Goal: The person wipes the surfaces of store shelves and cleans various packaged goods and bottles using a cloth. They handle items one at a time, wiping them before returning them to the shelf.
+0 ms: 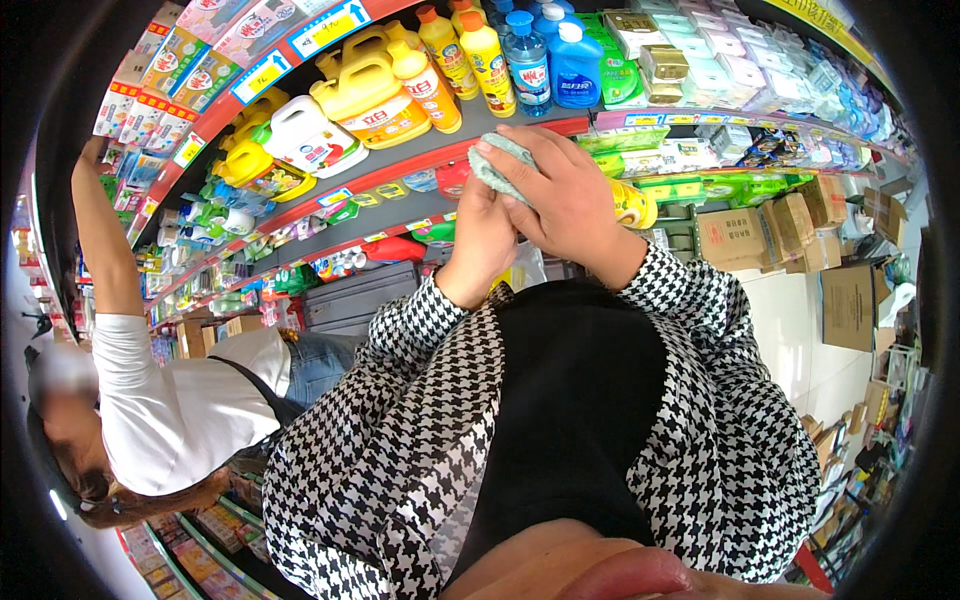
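A folded grey-green cloth (504, 161) is bunched between my two hands, held out before the shelves. My right hand (562, 191) lies over it from above, its fingers curled across the fabric. Just below, my left hand (484, 240) is pressed against the cloth's underside, and most of its fingers are hidden. From behind my right wrist sticks out the end of a yellow bottle (634, 204) with a printed picture. Its other end is covered, so I cannot tell whether either hand grips it.
Yellow detergent jugs (375, 105) and blue bottles (529, 71) line the shelf ahead. Tissue packs (731, 71) fill its right part. At left a person in a white shirt (187, 420) reaches up to the shelves. Cardboard boxes (742, 236) stand to the right, with another open carton (847, 307) on the floor.
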`<state>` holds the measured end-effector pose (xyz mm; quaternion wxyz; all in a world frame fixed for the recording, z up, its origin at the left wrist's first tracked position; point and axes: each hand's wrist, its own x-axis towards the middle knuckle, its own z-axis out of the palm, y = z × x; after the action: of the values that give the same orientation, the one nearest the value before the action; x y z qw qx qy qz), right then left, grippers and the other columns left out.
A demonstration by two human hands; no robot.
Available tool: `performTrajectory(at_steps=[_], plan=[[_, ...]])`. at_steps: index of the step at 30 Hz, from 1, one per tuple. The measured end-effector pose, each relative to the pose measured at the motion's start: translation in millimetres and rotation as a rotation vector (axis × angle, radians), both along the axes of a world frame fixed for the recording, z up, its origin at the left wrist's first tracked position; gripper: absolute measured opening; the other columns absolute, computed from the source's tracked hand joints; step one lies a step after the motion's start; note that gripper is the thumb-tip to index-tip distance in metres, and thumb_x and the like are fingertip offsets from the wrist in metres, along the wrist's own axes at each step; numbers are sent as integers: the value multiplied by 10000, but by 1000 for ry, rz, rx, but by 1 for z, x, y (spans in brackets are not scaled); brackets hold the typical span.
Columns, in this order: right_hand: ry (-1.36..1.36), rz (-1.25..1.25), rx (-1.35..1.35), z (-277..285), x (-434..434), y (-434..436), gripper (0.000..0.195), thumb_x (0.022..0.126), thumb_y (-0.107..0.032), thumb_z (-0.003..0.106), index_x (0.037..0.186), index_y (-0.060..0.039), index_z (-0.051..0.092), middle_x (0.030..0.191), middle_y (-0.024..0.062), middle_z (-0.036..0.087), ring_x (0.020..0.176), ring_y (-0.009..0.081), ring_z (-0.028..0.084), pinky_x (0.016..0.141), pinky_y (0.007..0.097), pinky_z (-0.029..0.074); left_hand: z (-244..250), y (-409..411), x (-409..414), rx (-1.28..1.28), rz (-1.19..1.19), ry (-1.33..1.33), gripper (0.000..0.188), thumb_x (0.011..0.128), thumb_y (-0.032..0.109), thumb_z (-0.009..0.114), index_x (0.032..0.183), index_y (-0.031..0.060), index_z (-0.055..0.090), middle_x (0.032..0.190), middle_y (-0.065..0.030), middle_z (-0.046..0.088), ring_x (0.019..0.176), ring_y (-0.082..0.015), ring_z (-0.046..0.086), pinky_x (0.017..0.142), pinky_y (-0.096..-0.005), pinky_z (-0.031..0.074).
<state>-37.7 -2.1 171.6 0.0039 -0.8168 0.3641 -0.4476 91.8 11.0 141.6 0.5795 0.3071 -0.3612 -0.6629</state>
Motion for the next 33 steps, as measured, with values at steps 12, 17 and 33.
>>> performTrajectory(at_steps=[12,17,33], plan=[[-644,-109,803,-133,-92,31,422,1009,-313,385,1152,36,575,1154,188,617,1057,331,594,877,402,477,-5,4,27,-91,-78,-75,342,986,198,539,1267,14,476,1304,-168,528,1155,-254,572,923,-382,530],[-1746,228,1444,-138,-98,49,511,1025,-419,356,1230,16,527,1185,172,617,1017,284,635,801,403,548,-3,-2,17,-125,-199,-50,378,979,203,551,1296,26,447,1315,-161,519,1181,-293,557,957,-412,503],[-1500,197,1466,-123,-98,67,632,996,-573,245,1059,-37,576,770,107,638,539,186,589,475,293,488,-31,3,-73,53,-409,-63,650,842,-37,650,1387,30,302,1284,-118,522,1195,-228,531,997,-378,455]])
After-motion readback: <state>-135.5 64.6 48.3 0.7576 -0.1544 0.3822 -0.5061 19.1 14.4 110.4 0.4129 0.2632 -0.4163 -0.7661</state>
